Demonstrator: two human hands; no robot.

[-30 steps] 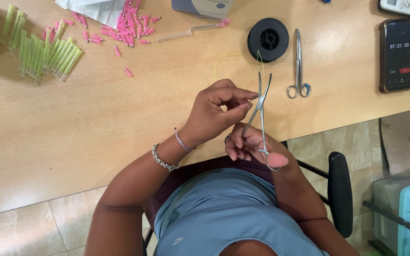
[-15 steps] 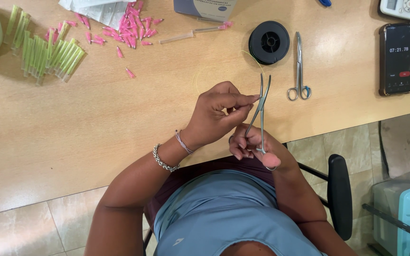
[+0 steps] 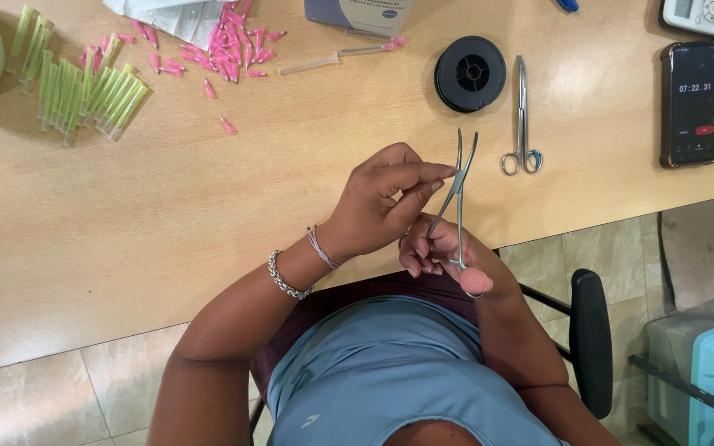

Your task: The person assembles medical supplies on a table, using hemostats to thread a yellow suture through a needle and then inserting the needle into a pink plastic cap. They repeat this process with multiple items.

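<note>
my right hand [image 3: 448, 256] grips the forceps [image 3: 456, 194] by the ring handles, tips parted, above the counter [image 3: 208, 215] edge | my left hand [image 3: 386, 198] pinches closed at the forceps tips | scissors [image 3: 522, 116] and black spool [image 3: 470, 73] lie beyond

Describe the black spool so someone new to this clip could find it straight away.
Start at the wooden table and go to its far edge, right of the scattered pink caps. The black spool lies flat there, just left of the steel scissors lying on the table. It is the only round, black thing among long thin items.
</note>
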